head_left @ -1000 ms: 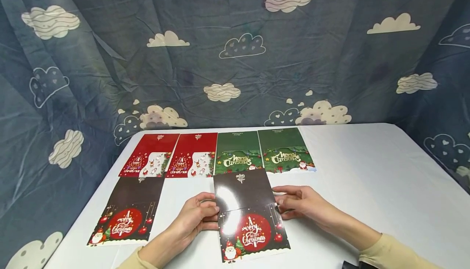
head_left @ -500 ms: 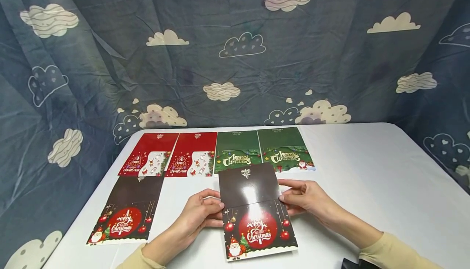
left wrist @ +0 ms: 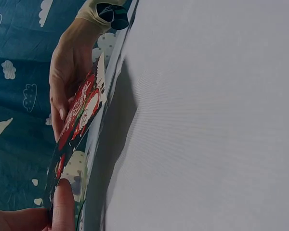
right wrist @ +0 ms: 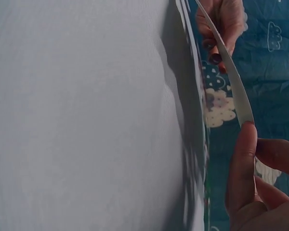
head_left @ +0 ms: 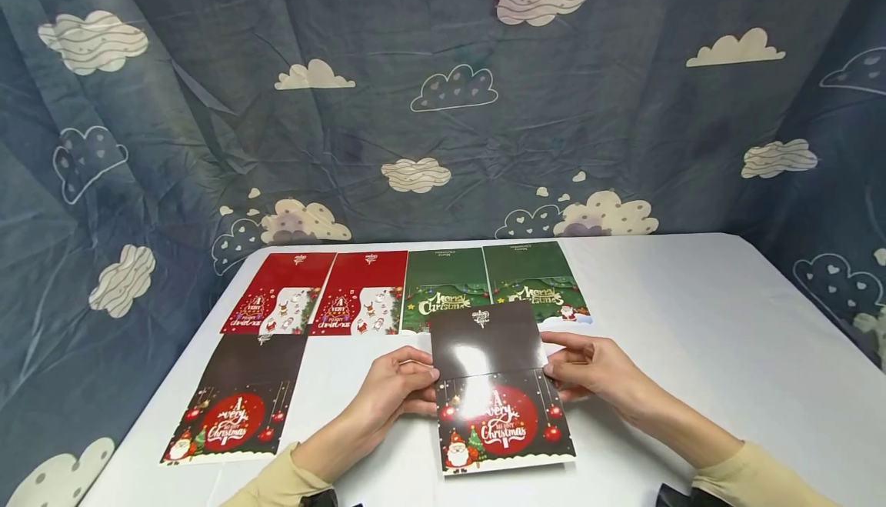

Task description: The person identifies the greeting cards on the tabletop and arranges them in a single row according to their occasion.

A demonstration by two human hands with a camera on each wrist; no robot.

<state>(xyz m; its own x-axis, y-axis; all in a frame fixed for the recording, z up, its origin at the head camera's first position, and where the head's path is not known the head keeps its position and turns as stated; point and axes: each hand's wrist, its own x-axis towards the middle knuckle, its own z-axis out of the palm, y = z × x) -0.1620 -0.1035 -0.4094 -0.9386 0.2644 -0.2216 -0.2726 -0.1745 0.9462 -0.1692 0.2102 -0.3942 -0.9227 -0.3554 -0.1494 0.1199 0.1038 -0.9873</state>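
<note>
Far left, I note a glossy, rectangular black card (head_left: 231, 395), creased across, flat on the white-clothed counter (head_left: 699, 315). Behind it, side by side: two red cards (head_left: 298, 270), then two green cards (head_left: 443, 265), same shape. Centre: a second black card (head_left: 501, 391), bright with glare, slightly bowed in the right wrist view, raised off the cloth, partly hiding the green pair. The left hand (head_left: 394, 391) pinches its left edge between thumb and fingers; the right hand (head_left: 595, 372) pinches its right. Row lies close to the back edge, near a wrinkled blue fabric backdrop (head_left: 374, 130). Widest room: cloth running right of the right hand.
</note>
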